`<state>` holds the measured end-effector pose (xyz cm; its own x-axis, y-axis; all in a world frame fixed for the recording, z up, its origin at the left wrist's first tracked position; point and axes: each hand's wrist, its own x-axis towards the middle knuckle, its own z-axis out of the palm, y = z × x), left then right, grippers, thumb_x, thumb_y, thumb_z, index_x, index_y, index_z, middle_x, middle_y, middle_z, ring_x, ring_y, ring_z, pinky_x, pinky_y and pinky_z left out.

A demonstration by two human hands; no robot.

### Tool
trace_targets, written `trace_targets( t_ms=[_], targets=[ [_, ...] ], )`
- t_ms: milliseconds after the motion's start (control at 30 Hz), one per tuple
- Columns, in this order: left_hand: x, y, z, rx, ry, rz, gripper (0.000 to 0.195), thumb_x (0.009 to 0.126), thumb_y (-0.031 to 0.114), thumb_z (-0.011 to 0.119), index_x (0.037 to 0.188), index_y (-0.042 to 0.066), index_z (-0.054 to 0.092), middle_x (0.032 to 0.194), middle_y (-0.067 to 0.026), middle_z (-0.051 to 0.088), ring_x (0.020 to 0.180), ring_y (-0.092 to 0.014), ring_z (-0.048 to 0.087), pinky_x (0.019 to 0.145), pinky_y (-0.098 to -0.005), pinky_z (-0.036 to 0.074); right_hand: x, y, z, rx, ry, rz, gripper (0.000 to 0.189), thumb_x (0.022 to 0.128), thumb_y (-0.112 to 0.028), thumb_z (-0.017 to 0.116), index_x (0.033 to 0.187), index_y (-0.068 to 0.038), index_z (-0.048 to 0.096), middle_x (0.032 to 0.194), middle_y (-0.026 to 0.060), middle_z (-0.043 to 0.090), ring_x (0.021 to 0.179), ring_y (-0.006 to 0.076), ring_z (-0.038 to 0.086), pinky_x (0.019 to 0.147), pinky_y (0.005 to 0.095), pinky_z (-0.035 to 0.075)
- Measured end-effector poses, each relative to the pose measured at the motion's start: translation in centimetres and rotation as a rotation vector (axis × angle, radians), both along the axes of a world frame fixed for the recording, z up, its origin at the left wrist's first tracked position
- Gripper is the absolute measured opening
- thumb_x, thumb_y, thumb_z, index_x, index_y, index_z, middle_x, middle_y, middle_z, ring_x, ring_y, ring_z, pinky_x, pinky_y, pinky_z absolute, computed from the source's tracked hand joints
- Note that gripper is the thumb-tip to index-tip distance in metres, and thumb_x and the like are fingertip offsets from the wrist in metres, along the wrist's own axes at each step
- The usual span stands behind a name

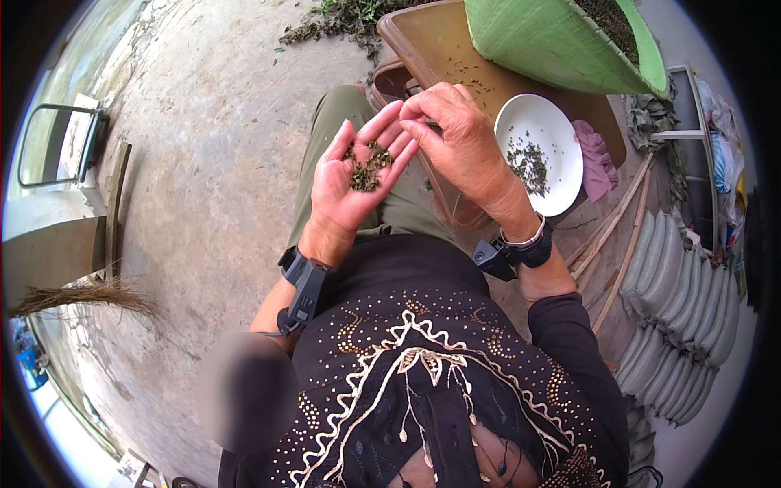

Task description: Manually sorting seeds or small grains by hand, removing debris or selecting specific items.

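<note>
My left hand [360, 171] is palm up above my lap, its fingers extended, with a small heap of dried, curled green leaves [366, 174] lying in the palm. Just over its fingertips, my right hand [451, 140] has thumb and forefinger brought together; whether a bit of leaf is between them cannot be seen. A white oval plate [564, 177], right of my right hand, bears more small leaf pieces [529, 168]. It rests by the edge of a brown plastic lid or table top [427, 36], beside a crumpled pink cloth [595, 160].
A green woven basket [549, 49] of dark leaves stands at the upper right. Leafy stems [348, 24] lie on the concrete floor [226, 122]. Wooden sticks [616, 226] and stacked grey bags [677, 293] are at the right. A wooden plank [116, 207] and twig broom [85, 299] are at the left.
</note>
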<state>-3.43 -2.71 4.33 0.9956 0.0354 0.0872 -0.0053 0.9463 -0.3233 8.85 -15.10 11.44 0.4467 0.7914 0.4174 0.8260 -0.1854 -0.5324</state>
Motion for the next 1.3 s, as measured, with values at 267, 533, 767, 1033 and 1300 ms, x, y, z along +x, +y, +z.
trace_targets(
  t_ms=[267,533,767,1033,1300],
  targets=[
    [0.2,-0.4,1.7,0.236,0.191,0.019,0.061,0.108,0.038,0.034,0.152,-0.005,0.033,0.153,-0.0222,0.042,0.143,-0.034,0.04,0.121,-0.0478,0.028,-3.7,0.6,-0.7,-0.08,-0.046,0.212,0.023,0.078,-0.004,0.074,0.1,-0.009,0.068,0.097,0.0072,0.06,0.099,0.0293,0.057,0.088,0.0396,0.049],
    [-0.6,0.6,-0.2,0.091,0.416,-0.092,0.042,0.104,0.042,0.05,0.106,0.002,0.063,0.097,-0.0119,0.07,0.096,-0.027,0.067,0.09,-0.0405,0.056,-2.4,1.5,-1.5,0.009,-0.065,0.096,0.014,0.077,-0.007,0.074,0.088,-0.012,0.067,0.089,0.004,0.059,0.095,0.0264,0.056,0.085,0.038,0.049],
    [-0.6,0.9,-1.8,0.058,0.127,-0.131,0.047,0.106,0.039,0.046,0.121,-0.003,0.061,0.119,-0.0164,0.068,0.112,-0.029,0.065,0.102,-0.0448,0.051,-2.8,1.0,-1.2,0.038,-0.018,0.165,0.013,0.077,-0.008,0.075,0.087,-0.012,0.067,0.09,0.0033,0.06,0.095,0.026,0.057,0.087,0.0374,0.049],
    [-0.4,0.3,-0.3,0.225,0.367,-0.088,0.056,0.106,0.041,0.045,0.138,-0.004,0.051,0.137,-0.0165,0.058,0.128,-0.027,0.055,0.11,-0.0431,0.045,-3.5,1.2,-0.9,-0.075,-0.185,0.136,0.023,0.075,-0.003,0.074,0.095,-0.009,0.067,0.094,0.0044,0.059,0.093,0.0261,0.057,0.082,0.0356,0.05],
    [-0.4,0.0,0.3,0.173,0.261,-0.088,0.056,0.106,0.042,0.043,0.139,-0.002,0.05,0.142,-0.0168,0.054,0.132,-0.029,0.051,0.113,-0.0453,0.039,-3.9,1.8,-0.5,-0.139,-0.282,0.146,0.017,0.077,-0.006,0.072,0.091,-0.01,0.064,0.092,0.0051,0.055,0.093,0.0247,0.055,0.08,0.0354,0.051]
  ],
)
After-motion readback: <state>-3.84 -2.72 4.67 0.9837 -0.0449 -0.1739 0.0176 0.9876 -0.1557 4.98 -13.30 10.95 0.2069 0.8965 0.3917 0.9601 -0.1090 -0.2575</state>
